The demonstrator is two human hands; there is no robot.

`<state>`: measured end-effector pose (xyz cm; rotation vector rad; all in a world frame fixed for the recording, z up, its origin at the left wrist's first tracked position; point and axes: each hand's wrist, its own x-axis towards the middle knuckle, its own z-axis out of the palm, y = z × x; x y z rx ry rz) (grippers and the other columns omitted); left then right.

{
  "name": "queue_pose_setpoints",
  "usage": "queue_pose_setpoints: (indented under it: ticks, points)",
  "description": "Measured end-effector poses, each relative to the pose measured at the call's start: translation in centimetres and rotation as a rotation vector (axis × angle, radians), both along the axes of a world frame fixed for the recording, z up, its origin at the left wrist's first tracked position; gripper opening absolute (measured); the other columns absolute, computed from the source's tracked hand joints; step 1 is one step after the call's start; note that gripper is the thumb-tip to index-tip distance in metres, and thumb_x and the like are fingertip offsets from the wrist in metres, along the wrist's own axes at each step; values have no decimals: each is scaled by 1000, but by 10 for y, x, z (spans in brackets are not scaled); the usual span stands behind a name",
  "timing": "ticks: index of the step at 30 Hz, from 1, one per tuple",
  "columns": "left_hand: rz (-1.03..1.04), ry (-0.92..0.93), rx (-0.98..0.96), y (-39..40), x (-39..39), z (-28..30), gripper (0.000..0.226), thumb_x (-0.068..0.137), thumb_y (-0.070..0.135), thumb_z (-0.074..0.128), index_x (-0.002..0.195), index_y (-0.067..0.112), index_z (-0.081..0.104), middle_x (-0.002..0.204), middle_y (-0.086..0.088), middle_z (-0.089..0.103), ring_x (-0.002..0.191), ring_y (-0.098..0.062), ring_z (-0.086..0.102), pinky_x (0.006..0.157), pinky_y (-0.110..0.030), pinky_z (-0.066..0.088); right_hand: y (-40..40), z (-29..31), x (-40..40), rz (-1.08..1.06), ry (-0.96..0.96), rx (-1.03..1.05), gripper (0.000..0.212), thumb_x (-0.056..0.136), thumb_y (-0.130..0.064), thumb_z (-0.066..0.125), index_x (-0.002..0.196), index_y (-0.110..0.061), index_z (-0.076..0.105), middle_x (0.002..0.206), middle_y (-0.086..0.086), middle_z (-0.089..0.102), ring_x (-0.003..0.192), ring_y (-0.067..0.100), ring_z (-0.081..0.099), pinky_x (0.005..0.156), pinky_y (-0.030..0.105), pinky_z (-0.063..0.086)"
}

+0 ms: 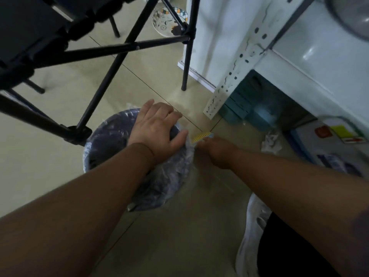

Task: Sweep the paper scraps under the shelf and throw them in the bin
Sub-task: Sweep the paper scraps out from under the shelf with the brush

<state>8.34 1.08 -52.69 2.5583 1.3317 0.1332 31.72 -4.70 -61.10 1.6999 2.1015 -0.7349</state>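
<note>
1. Paper scraps, white and crumpled (270, 141), are lying on the pale tiled floor (179, 226) just under the white metal shelf (311, 76), near its holed white post (235, 76).
2. Left hand (157, 128) is resting on the rim of the round dark bin with a clear plastic liner (111, 144), fingers spread and lying fairly straight, thumb over the edge of the liner.
3. Right hand (215, 150) is reaching down just beside the bin, and its fingers are curling on a small yellow and blue brush-like thing (202, 136). The picture is too blurry to tell what that thing is.
4. The two hands are sitting close together, and the scraps are lying a little way off to the right of the right hand.
5. Black metal chair legs (123, 48) are standing over the bin on the left.
6. A round patterned plate (169, 21) is lying on the floor far back.
7. A white shoe (251, 232) is showing at the bottom.
</note>
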Motion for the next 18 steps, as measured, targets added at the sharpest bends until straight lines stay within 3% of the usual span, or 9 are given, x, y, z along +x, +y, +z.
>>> queue_pose_setpoints:
  ticks: [3, 6, 8, 11, 14, 16, 18]
  points:
    - [-7, -23, 12, -14, 1, 4, 59, 100, 57, 35, 144, 24, 57, 142, -5, 58, 143, -25, 44, 132, -53, 12, -33, 5, 9, -23, -60, -56, 61, 95, -4, 55, 147, -32, 46, 161, 4, 33, 148, 29, 30, 119, 39, 26]
    - [4, -35, 7, -36, 4, 7, 61, 105, 56, 29, 154, 24, 46, 156, -7, 48, 153, -27, 32, 133, -54, 9, -64, 9, 22, -43, -46, -89, 66, 98, 2, 47, 154, -30, 36, 167, 4, 18, 154, 26, 14, 122, 35, 14]
    - [6, -50, -46, -53, 9, 8, 66, 106, 59, 24, 163, 26, 33, 169, -8, 30, 161, -27, 15, 133, -52, 4, -85, 13, 30, -60, -67, -110, 64, 101, 2, 43, 156, -28, 31, 167, 2, 15, 154, 25, 10, 121, 33, 10]
    - [-32, -46, -101, -81, 21, 16, 73, 106, 65, 22, 169, 29, 13, 177, -6, 3, 163, -24, -9, 130, -44, -6, -108, 18, 37, -88, -30, -88, 53, 104, -6, 43, 154, -20, 36, 164, 5, 25, 151, 27, 22, 121, 33, 15]
    - [-99, 23, -90, -108, 34, 41, 74, 106, 66, 25, 169, 33, 4, 177, -2, -7, 162, -22, -18, 130, -43, -7, -115, 59, 32, -227, 65, 17, 47, 105, -10, 48, 150, -2, 39, 151, 8, 42, 137, 23, 43, 110, 16, 31]
    - [-123, 76, -81, -123, 41, 67, 74, 106, 65, 29, 168, 34, 5, 177, -1, -5, 162, -23, -14, 132, -44, -3, -117, 94, 32, -285, 86, 20, 56, 100, -7, 55, 152, -2, 36, 154, 12, 40, 138, 26, 43, 110, 22, 29]
    - [-142, 108, -73, -138, 44, 98, 72, 106, 62, 36, 168, 32, 14, 177, -4, 8, 163, -26, 2, 133, -46, 8, -120, 128, 32, -291, 40, 105, 51, 97, -9, 56, 147, -9, 45, 145, 14, 51, 129, 28, 51, 103, 29, 37]
